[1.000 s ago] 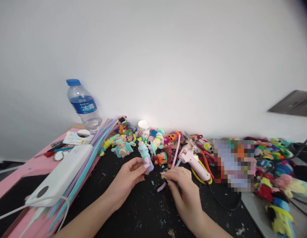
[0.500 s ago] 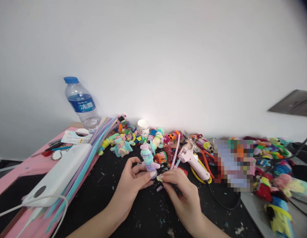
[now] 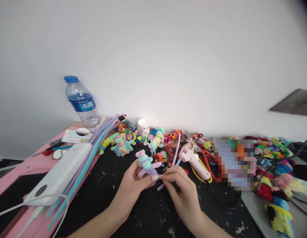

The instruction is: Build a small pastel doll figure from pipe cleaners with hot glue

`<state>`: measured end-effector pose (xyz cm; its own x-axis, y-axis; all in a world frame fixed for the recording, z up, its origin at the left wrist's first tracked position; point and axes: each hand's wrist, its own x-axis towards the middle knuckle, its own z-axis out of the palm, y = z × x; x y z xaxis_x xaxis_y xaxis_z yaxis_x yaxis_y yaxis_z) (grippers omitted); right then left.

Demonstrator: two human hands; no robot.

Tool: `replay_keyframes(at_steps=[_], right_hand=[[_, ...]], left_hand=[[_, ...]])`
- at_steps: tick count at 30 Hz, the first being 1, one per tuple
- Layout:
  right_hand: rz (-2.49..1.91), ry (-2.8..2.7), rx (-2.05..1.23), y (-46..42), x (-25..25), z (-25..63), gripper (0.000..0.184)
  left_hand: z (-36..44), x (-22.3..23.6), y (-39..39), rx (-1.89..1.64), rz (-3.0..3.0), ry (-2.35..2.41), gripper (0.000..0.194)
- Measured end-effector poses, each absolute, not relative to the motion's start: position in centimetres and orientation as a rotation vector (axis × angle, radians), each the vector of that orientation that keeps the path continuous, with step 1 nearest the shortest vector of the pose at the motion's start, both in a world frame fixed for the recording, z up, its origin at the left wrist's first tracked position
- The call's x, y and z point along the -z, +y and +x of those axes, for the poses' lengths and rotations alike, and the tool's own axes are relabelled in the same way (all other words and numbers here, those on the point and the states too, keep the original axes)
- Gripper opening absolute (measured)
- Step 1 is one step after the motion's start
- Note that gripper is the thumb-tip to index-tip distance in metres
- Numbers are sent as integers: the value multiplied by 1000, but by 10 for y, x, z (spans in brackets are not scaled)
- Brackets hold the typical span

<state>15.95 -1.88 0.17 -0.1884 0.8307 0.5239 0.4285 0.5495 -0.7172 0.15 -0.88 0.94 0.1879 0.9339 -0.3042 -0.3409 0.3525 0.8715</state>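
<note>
A small pipe-cleaner figure [image 3: 146, 163] in pastel blue, pink and lilac is tilted to the left above the black work surface [image 3: 106, 205]. My left hand [image 3: 135, 183] is closed round its lower part. At the figure's lower right end, my right hand [image 3: 179, 186] pinches a small pale-yellow piece [image 3: 159, 177] between thumb and forefinger. The piece is mostly hidden by the fingertips and meets the left thumb tip. A short lilac strip [image 3: 160, 187] lies just below the right fingers.
Behind the hands are a pink glue gun [image 3: 194, 162], pliers with orange handles [image 3: 208, 162], a paper cup [image 3: 143, 127] and several fuzzy figures [image 3: 123, 145]. Left stand a water bottle [image 3: 81, 102], a bundle of pipe cleaners [image 3: 94, 148] and a white power bank-like box [image 3: 59, 175]. A cord [image 3: 225, 206] curves at right.
The figure has tipped from upright to leaning left, its lower end turned toward my right hand. The yellow piece in my right fingers now meets that end.
</note>
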Motion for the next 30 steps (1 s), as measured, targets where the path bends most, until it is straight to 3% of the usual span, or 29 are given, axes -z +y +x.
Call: replay_keyframes(at_steps=[7, 30], right_hand=[[-1110, -1873, -507, -15, 2, 164, 13], [-1221, -2001, -362, -19, 4, 160, 18]], left_hand=[[-1, -6, -7, -984, 734, 971, 19], [8, -6, -13, -980, 806, 966, 22]])
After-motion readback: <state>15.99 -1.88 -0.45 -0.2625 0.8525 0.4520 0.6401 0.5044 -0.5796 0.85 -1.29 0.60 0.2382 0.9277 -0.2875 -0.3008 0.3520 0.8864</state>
